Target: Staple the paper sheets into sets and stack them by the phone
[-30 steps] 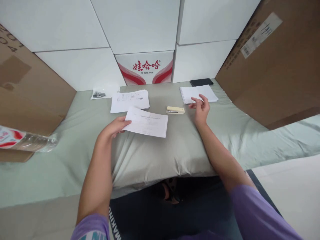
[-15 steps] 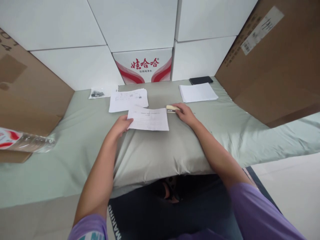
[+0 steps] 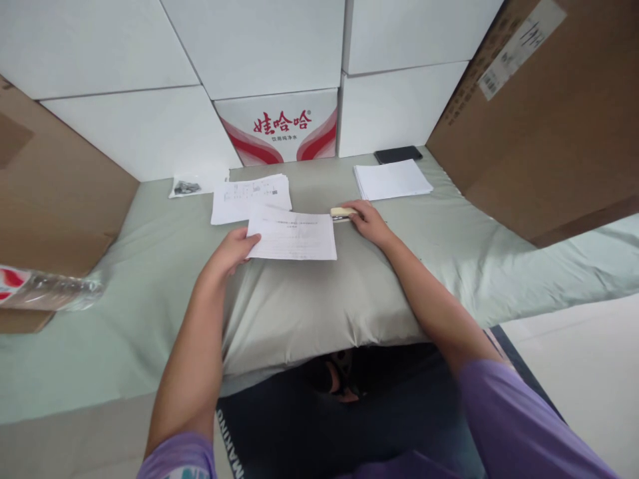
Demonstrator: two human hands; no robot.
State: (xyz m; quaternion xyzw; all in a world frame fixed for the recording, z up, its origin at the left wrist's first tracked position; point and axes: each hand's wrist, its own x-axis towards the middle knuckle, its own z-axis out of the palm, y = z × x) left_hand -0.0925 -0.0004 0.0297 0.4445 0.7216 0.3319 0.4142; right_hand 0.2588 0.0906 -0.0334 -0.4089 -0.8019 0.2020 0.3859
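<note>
1. Since a second ago, the right hand (image 3: 368,223) has left the white stack at the back and come down onto the stapler (image 3: 342,213); the left hand (image 3: 230,251) still pinches the sheet.
2. Head view, left side: the left hand holds the printed sheet (image 3: 294,237) by its near left corner, thumb on top and fingers under. The sheet runs out from the grip toward 3 o'clock, lying nearly flat over the pale green cloth (image 3: 319,306).
3. Head view, right side: the right hand lies over the stapler, whose cream end sticks out from the fingers toward 9 o'clock and touches the sheet's far right corner. Whether the fingers are closed around it or only resting on it I cannot tell.
4. Around them: a stack of printed papers (image 3: 249,198) sits at 11 o'clock from the sheet, just behind it. A stack of blank paper (image 3: 392,179) lies at 1 o'clock from the right hand, with a dark phone (image 3: 398,154) just behind it against the white boxes (image 3: 259,40).
</note>
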